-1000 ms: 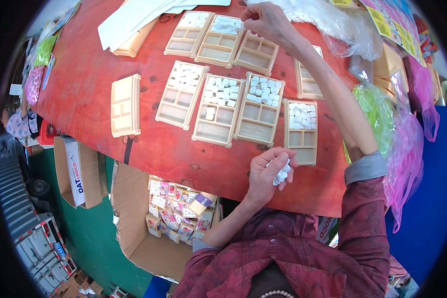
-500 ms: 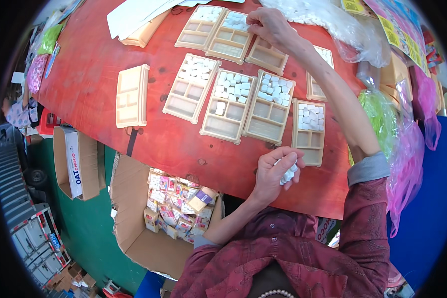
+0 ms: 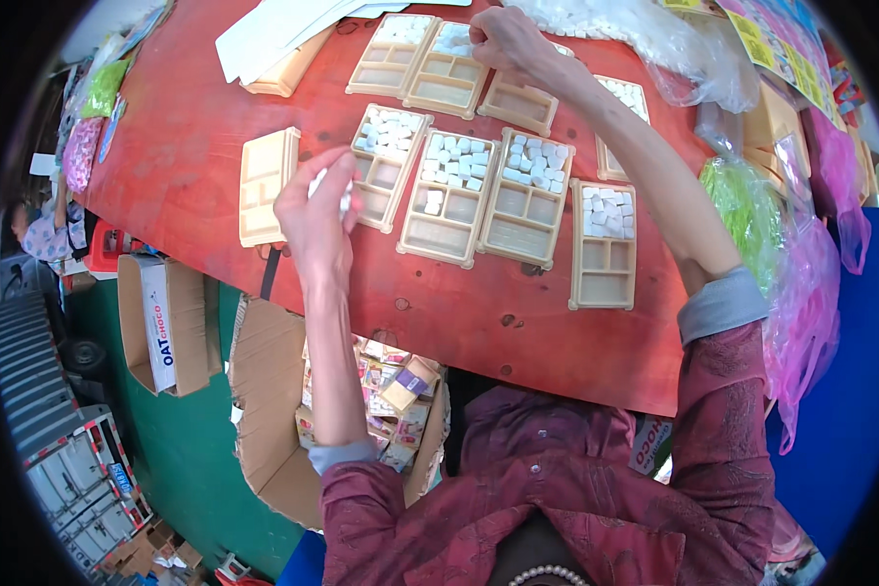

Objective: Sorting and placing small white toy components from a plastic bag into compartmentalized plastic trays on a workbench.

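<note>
My left hand (image 3: 317, 210) is closed around several small white pieces (image 3: 330, 188) that look like rounded cubes. It hovers between a bare cream compartment tray (image 3: 269, 210) at the left and a tray (image 3: 375, 205) whose top section holds white pieces. My right hand (image 3: 514, 43) reaches to the far row, with bent fingers beside a tray (image 3: 444, 94) of white pieces; what it holds, if anything, is hidden. Three more trays, a middle one (image 3: 439, 239), its neighbour (image 3: 518, 239) and a right one (image 3: 602, 290), carry white pieces in their large top sections.
The trays stand on a red table (image 3: 410, 327). Clear plastic bagging (image 3: 654, 59) with white pieces lies at the back. Green (image 3: 742, 215) and pink (image 3: 806, 332) plastic bags hang at the right. White sheets (image 3: 273, 39) cover a tray. Below the near edge, a cardboard box (image 3: 264, 391) holds small packets.
My left hand has swung from the table's near right across to the left trays, still holding white pieces. My right hand has shifted slightly left and stays over the far row.
</note>
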Available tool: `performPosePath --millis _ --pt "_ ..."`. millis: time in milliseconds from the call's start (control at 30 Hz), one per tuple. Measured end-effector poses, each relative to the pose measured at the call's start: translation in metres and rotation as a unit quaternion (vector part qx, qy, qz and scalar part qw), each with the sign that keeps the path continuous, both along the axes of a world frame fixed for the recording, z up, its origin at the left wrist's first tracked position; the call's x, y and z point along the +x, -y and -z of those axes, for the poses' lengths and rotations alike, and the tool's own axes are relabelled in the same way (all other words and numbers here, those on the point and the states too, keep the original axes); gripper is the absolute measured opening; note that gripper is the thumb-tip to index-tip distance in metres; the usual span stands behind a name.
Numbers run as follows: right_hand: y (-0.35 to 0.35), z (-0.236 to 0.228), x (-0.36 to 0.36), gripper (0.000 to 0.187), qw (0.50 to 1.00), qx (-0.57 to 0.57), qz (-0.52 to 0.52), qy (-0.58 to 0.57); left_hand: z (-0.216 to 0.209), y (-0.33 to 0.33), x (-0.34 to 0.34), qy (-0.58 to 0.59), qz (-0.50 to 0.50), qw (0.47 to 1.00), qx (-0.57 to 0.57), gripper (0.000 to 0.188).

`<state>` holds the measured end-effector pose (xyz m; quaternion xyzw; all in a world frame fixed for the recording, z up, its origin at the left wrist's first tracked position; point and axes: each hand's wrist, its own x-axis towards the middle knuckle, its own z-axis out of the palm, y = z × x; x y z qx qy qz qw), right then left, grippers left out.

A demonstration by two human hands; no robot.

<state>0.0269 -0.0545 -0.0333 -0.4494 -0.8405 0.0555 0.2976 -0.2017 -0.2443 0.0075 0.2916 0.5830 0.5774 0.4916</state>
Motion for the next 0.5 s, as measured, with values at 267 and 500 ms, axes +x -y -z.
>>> performPosePath --millis 267,500 --pt "0.063 -0.058 0.029 0.014 0.948 -0.312 0.041 -0.045 0.023 -0.038 -0.011 -0.418 0.074 0.904 0.053 0.016" --pt "0.128 -0.047 0.042 0.012 0.938 -0.339 -0.065 -0.035 0.03 -0.051 -0.009 -0.509 0.107 0.849 0.093 0.019"
